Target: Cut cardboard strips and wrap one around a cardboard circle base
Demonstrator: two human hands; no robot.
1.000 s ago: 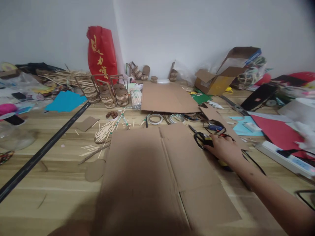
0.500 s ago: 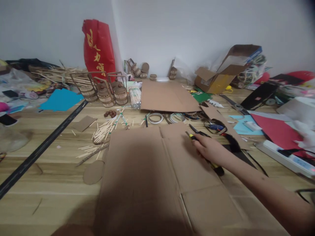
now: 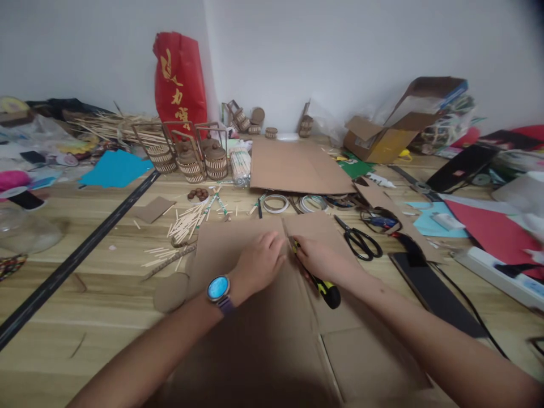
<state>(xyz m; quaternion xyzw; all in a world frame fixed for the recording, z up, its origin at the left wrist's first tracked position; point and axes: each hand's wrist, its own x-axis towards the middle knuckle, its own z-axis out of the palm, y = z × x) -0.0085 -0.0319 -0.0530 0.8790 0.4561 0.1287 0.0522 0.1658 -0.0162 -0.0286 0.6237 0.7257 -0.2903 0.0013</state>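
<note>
A large sheet of brown cardboard [image 3: 238, 351] lies in front of me, with a crease running down it. My left hand [image 3: 261, 262] rests flat on the sheet just left of the crease, fingers stretched forward. My right hand [image 3: 317, 258] is wrapped round a yellow and black utility knife [image 3: 327, 292], its front end at the crease near the sheet's far edge. Whether the blade cuts into the cardboard I cannot tell. Black scissors [image 3: 361, 241] lie just beyond my right hand.
Loose matchstick-like sticks [image 3: 185, 224] and a cardboard disc [image 3: 170, 292] lie left of the sheet. Small stick-sided baskets [image 3: 191, 164] stand behind, near a red bag [image 3: 181, 85]. Another cardboard piece [image 3: 301, 167] is at the back. A power strip [image 3: 497, 277] sits at right.
My left hand has come into view and onto the cardboard. My right hand has moved left with the knife to the crease, uncovering the scissors.
</note>
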